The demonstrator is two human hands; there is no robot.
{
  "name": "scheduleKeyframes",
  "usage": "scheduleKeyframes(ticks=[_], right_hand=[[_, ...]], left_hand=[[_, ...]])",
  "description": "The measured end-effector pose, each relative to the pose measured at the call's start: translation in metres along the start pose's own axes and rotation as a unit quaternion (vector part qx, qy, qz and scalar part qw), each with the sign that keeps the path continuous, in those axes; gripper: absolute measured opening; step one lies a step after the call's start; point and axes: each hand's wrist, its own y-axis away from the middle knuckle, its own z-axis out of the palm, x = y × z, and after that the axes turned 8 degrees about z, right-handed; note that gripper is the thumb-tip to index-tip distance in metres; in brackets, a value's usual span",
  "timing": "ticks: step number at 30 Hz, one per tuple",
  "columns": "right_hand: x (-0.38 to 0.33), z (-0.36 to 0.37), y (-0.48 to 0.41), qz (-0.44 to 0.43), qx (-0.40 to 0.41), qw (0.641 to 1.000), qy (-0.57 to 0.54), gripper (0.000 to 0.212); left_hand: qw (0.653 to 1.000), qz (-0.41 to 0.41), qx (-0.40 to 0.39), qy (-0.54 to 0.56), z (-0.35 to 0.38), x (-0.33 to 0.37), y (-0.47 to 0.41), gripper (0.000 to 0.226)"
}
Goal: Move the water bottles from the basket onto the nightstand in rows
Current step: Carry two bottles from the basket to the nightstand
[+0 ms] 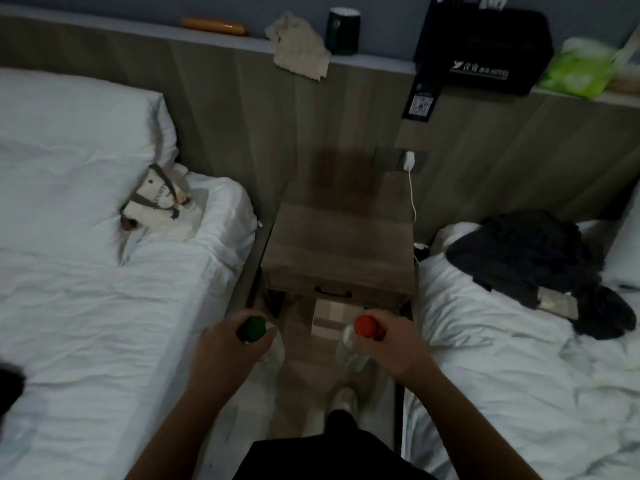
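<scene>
Before the bare wooden nightstand (341,237), a clear plastic green-capped bottle (254,329) is clasped at its neck by the left hand (225,348), a red-capped one (367,326) by the right hand (391,344); probably light, thin-walled, easily toppled.

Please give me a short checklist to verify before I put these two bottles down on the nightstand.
1. Left hand grips the green-capped bottle: ok.
2. Right hand grips the red-capped bottle: ok.
3. Nightstand top has free room for a row: ok.
4. Bottles are above the nightstand: not ok, both are in front of it.
5. White cable is off the top: cannot tell.
</scene>
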Motion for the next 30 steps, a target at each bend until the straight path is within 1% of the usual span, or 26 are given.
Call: scheduleKeyframes(ticks=[5, 8, 14, 18, 21, 23, 25, 28, 30], right_hand=[[-0.009, -0.049, -0.078, -0.048, -0.025, 0.998, 0.042, 0.021], [-0.015, -0.062, -0.115, -0.032, -0.037, 0.998, 0.042, 0.021], [-0.033, -0.076, -0.186, -0.009, 0.006, 0.999, 0.032, 0.019], [-0.045, -0.068, -0.236, 0.016, 0.021, 0.999, 0.031, 0.018], [-0.058, -0.062, -0.273, 0.067, 0.005, 0.996, 0.059, 0.031], [-0.065, -0.056, -0.298, 0.105, -0.005, 0.993, 0.052, 0.033], [-0.074, -0.048, -0.322, 0.135, -0.002, 0.991, 0.028, 0.029], [-0.086, -0.037, -0.357, 0.157, 0.036, 0.987, -0.005, 0.011], [-0.095, -0.030, -0.378, 0.165, 0.066, 0.984, -0.013, 0.010]], left_hand=[[0.998, -0.026, 0.048, 0.005, 0.028, 0.029, -0.063, 0.022], [0.998, -0.034, 0.045, 0.006, 0.039, 0.039, -0.097, 0.023], [0.999, -0.027, 0.018, -0.009, 0.053, 0.039, -0.174, 0.021], [0.999, -0.033, -0.032, 0.000, 0.063, 0.024, -0.234, 0.019], [0.996, -0.021, -0.090, 0.002, 0.072, 0.008, -0.286, 0.019], [0.991, -0.004, -0.132, -0.011, 0.076, 0.001, -0.320, 0.019], [0.986, 0.007, -0.163, -0.017, 0.080, -0.004, -0.354, 0.018], [0.979, 0.041, -0.199, -0.013, 0.085, -0.012, -0.402, 0.020], [0.973, 0.052, -0.223, 0.005, 0.090, -0.018, -0.431, 0.025]])
